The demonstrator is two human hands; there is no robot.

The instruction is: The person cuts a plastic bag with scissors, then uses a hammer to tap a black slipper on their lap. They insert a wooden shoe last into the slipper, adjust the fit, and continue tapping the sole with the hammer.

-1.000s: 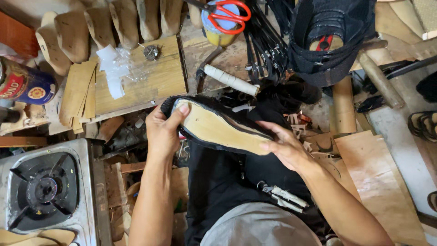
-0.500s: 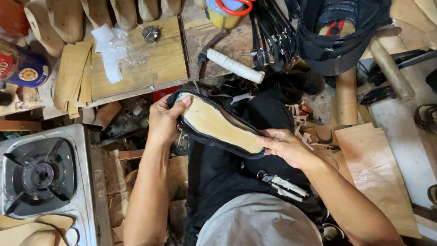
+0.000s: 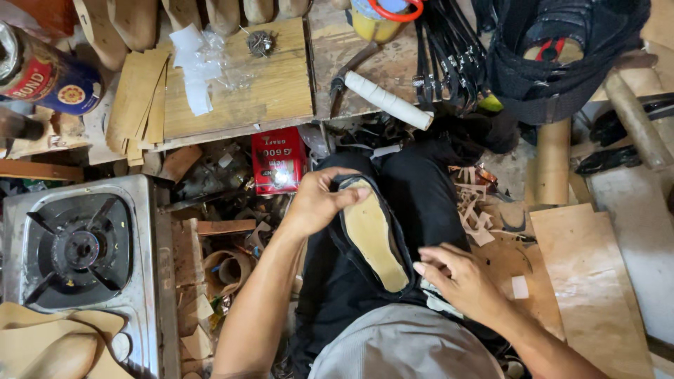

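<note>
Shoe (tan insole up) now swung lengthwise along the lap; left hand pinches its toe, right hand, fingers loosely spread, rests at its heel.

Red packet below wooden board; labelled can top left

Cluttered workbench and floor around the seat

A gas stove sat at left, a red box beside scraps, a white-wrapped tool, perhaps a hammer, above.
</note>
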